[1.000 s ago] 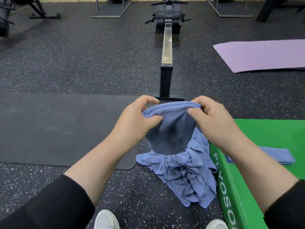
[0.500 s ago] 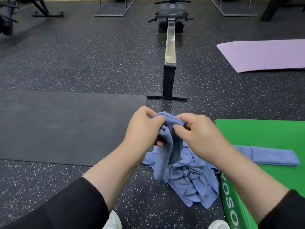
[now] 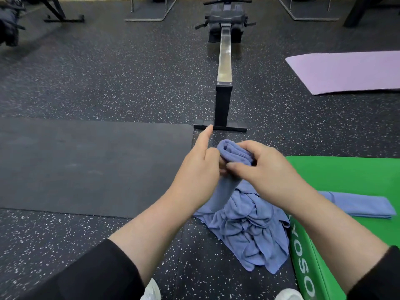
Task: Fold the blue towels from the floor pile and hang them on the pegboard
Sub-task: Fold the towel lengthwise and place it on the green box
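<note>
Head view: folded blue cloth towel (image 3: 232, 153) gripped by right hand (image 3: 266, 169); left hand (image 3: 198, 169) against it, index finger extended; pile of crumpled blue towels (image 3: 249, 230) below.

Towel (image 3: 232, 153) now folded narrow; left forefinger (image 3: 205, 135) straightened

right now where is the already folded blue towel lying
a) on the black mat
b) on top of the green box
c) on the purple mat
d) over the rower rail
b: the folded towel lies flat on the top of the green box, to the right of the pile of towels on the floor.
</note>
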The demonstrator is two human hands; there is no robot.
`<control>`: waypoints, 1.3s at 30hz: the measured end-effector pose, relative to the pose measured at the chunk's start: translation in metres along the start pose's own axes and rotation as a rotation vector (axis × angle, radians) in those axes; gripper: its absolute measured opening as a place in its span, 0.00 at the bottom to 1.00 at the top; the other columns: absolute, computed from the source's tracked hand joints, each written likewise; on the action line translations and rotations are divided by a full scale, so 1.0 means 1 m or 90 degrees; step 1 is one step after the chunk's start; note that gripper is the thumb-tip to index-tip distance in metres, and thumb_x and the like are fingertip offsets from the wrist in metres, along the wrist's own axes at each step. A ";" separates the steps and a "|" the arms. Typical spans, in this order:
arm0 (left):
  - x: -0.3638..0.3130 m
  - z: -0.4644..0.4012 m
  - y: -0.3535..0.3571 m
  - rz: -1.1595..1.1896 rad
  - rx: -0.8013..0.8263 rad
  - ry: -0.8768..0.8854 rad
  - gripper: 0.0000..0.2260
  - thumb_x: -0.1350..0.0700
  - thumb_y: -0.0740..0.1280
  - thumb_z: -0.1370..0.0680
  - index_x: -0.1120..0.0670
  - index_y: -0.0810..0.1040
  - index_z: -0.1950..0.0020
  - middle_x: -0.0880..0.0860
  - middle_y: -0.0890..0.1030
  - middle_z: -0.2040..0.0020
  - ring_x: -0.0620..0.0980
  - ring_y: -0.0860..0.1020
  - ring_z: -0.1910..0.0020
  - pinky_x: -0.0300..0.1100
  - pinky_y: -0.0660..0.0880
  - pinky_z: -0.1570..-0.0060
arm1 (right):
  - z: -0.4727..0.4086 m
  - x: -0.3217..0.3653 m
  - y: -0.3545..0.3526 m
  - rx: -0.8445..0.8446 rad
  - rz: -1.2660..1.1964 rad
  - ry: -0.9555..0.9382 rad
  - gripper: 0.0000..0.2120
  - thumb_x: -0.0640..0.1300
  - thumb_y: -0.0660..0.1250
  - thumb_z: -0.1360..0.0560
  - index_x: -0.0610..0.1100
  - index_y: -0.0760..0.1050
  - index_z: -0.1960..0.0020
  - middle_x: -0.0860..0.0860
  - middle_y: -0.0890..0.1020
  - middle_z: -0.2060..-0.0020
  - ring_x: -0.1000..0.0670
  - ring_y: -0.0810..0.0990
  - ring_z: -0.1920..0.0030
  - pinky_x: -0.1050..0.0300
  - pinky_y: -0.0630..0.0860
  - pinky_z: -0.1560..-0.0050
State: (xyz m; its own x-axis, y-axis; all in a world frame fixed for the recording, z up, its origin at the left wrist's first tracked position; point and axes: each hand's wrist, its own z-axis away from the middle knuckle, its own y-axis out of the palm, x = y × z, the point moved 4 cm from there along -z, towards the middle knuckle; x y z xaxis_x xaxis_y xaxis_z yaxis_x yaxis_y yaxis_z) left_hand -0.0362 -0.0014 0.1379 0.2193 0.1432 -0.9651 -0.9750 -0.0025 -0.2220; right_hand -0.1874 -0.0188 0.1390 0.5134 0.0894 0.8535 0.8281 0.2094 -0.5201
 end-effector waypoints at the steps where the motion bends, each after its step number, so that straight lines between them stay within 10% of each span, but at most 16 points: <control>1: 0.000 -0.002 -0.002 -0.008 0.007 -0.008 0.27 0.58 0.54 0.20 0.41 0.61 0.22 0.49 0.84 0.59 0.51 0.81 0.60 0.51 0.80 0.47 | -0.002 -0.002 -0.003 -0.039 0.041 -0.001 0.08 0.41 0.70 0.25 0.51 0.81 0.48 0.58 0.84 0.61 0.63 0.78 0.63 0.65 0.72 0.61; 5: 0.001 -0.013 -0.016 -0.140 0.039 -0.023 0.23 0.55 0.63 0.21 0.42 0.68 0.26 0.45 0.82 0.51 0.37 0.78 0.58 0.35 0.77 0.51 | -0.002 -0.002 -0.012 -0.053 0.029 0.010 0.10 0.40 0.65 0.22 0.53 0.81 0.50 0.62 0.82 0.63 0.65 0.77 0.62 0.72 0.70 0.60; 9: 0.015 -0.006 -0.010 -0.165 0.195 -0.040 0.14 0.46 0.73 0.25 0.47 0.81 0.42 0.46 0.85 0.46 0.45 0.82 0.45 0.49 0.78 0.40 | -0.001 0.003 -0.012 0.017 -0.089 0.001 0.09 0.42 0.66 0.23 0.51 0.82 0.48 0.55 0.86 0.52 0.51 0.83 0.46 0.44 0.77 0.38; 14: 0.014 -0.003 -0.004 -0.161 0.200 0.008 0.13 0.47 0.71 0.22 0.58 0.80 0.50 0.56 0.84 0.56 0.44 0.75 0.60 0.48 0.72 0.55 | 0.002 0.012 -0.016 0.034 -0.047 -0.023 0.08 0.46 0.74 0.25 0.51 0.81 0.47 0.56 0.86 0.54 0.55 0.83 0.51 0.50 0.79 0.43; 20: 0.020 0.004 -0.001 -0.103 0.258 -0.037 0.11 0.57 0.76 0.25 0.50 0.82 0.44 0.48 0.86 0.47 0.49 0.83 0.43 0.54 0.78 0.38 | 0.002 0.009 -0.028 -0.065 -0.066 -0.018 0.02 0.45 0.72 0.24 0.48 0.83 0.52 0.53 0.86 0.59 0.56 0.80 0.59 0.53 0.77 0.53; 28: 0.047 0.012 -0.012 -0.184 0.318 -0.098 0.21 0.51 0.77 0.35 0.51 0.79 0.43 0.56 0.84 0.46 0.54 0.83 0.47 0.63 0.75 0.38 | 0.000 -0.021 -0.051 -0.122 -0.325 0.116 0.08 0.42 0.68 0.20 0.38 0.80 0.45 0.44 0.83 0.55 0.50 0.80 0.57 0.52 0.78 0.54; 39: 0.068 0.022 -0.041 -0.260 0.271 -0.146 0.20 0.43 0.80 0.35 0.50 0.80 0.50 0.52 0.85 0.54 0.48 0.79 0.60 0.44 0.71 0.57 | 0.003 -0.054 -0.063 -0.138 -0.307 0.196 0.06 0.41 0.63 0.17 0.45 0.79 0.50 0.48 0.81 0.56 0.52 0.79 0.56 0.51 0.79 0.50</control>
State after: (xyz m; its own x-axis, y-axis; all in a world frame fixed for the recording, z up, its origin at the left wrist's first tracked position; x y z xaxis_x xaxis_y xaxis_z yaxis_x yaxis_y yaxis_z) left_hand 0.0176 0.0305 0.0845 0.6097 0.2585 -0.7493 -0.7530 0.4842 -0.4456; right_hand -0.2683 -0.0336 0.1257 0.0840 -0.2590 0.9622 0.9937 -0.0497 -0.1001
